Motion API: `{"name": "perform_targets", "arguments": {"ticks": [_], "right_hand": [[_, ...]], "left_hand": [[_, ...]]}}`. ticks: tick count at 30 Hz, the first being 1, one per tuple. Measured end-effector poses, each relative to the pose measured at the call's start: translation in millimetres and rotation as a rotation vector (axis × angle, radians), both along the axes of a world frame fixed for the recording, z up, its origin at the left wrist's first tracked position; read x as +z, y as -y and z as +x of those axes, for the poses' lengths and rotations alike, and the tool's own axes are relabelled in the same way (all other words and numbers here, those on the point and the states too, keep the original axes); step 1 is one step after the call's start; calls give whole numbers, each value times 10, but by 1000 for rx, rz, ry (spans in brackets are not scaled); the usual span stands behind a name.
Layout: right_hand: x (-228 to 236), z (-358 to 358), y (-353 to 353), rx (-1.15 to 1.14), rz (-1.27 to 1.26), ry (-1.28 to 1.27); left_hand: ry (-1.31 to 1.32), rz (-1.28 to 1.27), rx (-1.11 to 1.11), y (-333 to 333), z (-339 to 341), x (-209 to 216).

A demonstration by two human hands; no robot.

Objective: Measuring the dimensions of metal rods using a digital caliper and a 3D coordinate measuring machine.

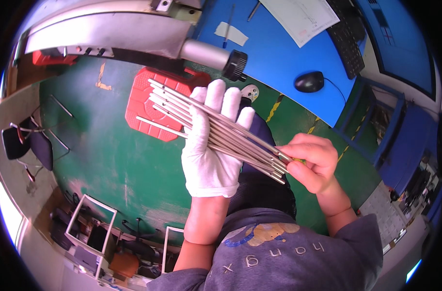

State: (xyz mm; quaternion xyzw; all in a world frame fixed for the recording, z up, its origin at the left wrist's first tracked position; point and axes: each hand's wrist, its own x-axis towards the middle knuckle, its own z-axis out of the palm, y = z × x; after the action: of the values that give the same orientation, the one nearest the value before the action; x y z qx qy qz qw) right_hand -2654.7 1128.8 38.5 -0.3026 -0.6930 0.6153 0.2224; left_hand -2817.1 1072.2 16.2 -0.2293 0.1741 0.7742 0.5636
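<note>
A bundle of thin metal rods (230, 132) lies slantwise across my left hand (212, 145), which wears a white glove. The gloved thumb crosses over the rods, and the fingertips show beyond them. Small holes are visible near the rods' far ends, and one rod sticks out apart from the others at the left. At the near right end of the bundle, my bare right hand (312, 160) pinches the tip of a rod between thumb and fingers. Its other fingers are curled in.
Beneath the rods' far end stands a red plastic stool (146, 114). A machine's grey cylinder with a black knob (235, 65) juts out ahead. The blue table (274, 63) carries a mouse (309, 81), a keyboard (347, 43), papers (303, 19) and a pen. Chairs (39, 140) stand far left.
</note>
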Motion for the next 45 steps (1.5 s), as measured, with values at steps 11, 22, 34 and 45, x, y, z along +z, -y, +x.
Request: {"name": "perform_targets", "arguments": {"ticks": [11,22,34,45], "right_hand": [[70,-161,-17,115,161,70],[91,-483,-25,321,316,93],[87,-731,88,415,331,135],[19,-787,175,387,273,168]], "left_hand": [[102,80,131,112,-68,-43],[200,313,334,370,-204,-220],[32,110,382,600,-338,-116],[37,116,459,705,-357,-161]]}}
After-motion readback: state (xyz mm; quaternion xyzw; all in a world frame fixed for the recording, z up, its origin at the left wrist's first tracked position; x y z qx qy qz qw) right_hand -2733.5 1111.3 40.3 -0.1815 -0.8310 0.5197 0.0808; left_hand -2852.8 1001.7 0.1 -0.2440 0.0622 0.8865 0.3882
